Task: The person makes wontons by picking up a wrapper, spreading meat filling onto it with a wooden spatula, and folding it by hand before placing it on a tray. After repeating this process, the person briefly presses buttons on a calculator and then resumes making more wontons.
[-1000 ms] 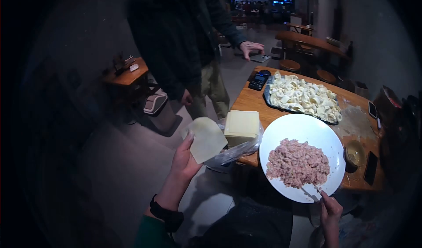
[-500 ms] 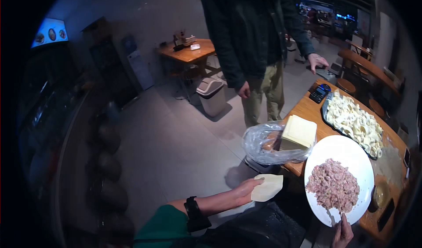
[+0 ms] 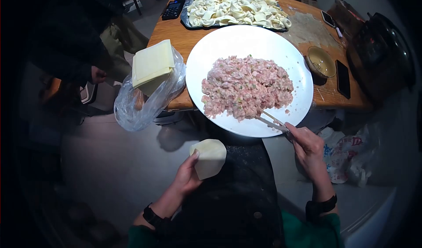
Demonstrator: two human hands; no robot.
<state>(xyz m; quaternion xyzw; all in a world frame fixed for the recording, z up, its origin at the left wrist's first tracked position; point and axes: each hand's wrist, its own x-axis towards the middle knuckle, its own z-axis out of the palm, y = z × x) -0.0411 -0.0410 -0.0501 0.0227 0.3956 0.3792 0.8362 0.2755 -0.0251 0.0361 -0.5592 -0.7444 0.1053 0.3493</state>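
Pinched in my left hand [image 3: 189, 173] is a pale wonton wrapper [image 3: 211, 158], held low in front of the dark apron, below the plate's near edge. My right hand [image 3: 307, 144] grips a slim, stick-like utensil [image 3: 276, 119] whose tip meets the near edge of the minced meat filling [image 3: 246, 87]. That pink filling, flecked with green, is heaped on a large white plate [image 3: 246, 39]. Left of the plate, a stack of square wrappers [image 3: 153, 64] rests in a clear plastic bag [image 3: 132, 112] that hangs over the table edge.
Folded wontons [image 3: 235, 10] fill a dark tray at the back of the wooden table [image 3: 176, 41]. A small bowl [image 3: 320, 62] and a black phone [image 3: 343, 79] lie right of the plate. Another person [image 3: 118, 32] stands at left. A black appliance [image 3: 380, 50] is at far right.
The view has swung right and down, bringing the plate to the middle. My left hand still holds the wrapper, and my right hand still has the utensil at the filling.
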